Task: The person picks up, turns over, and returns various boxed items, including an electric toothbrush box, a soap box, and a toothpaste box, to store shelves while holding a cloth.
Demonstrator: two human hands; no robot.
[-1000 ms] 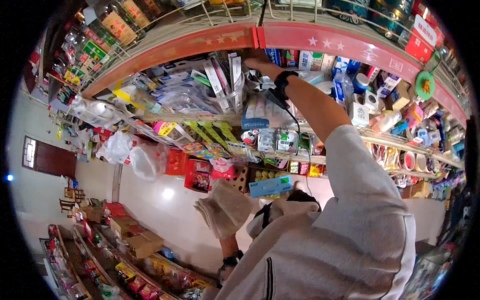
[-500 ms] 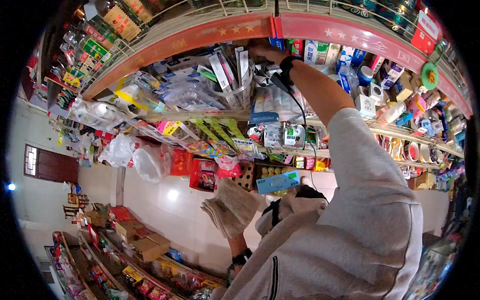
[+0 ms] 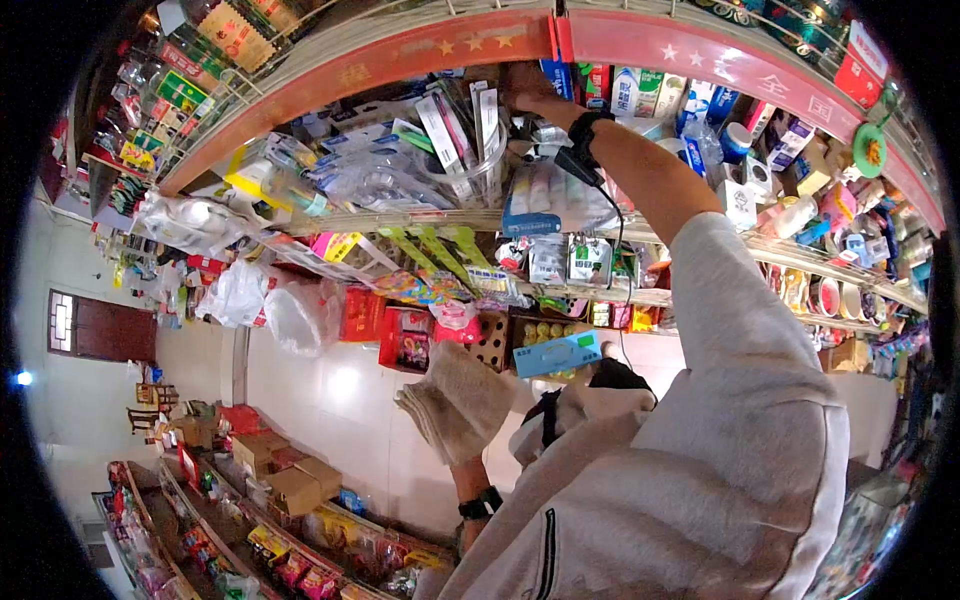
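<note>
My right hand (image 3: 540, 103) reaches into the upper shelf, under the red shelf strip. It is beside a clear tub (image 3: 470, 178) of packaged toothbrushes, and its fingers are in shadow, so I cannot see whether they grip anything. Just below that wrist lies a clear bag of pastel items (image 3: 550, 198) with a blue edge. Toothpaste boxes (image 3: 625, 92) stand to the right of the hand. Lower down, away from the shelf, my left hand is hidden under a folded brown cloth (image 3: 458, 400), which it holds; only the wrist with a black band shows.
The red shelf strip (image 3: 690, 50) runs above my right hand. A black cable (image 3: 622, 260) hangs from that wrist in front of the shelves. White plastic bags (image 3: 302, 318) hang at the left. Cardboard boxes (image 3: 300, 488) sit on a lower rack, and a blue box (image 3: 557, 354) is below the shelf.
My right hand has shifted slightly to the right within the shelf. The bag of pastel items sits at a different tilt. The cloth in my left hand has moved a little left.
</note>
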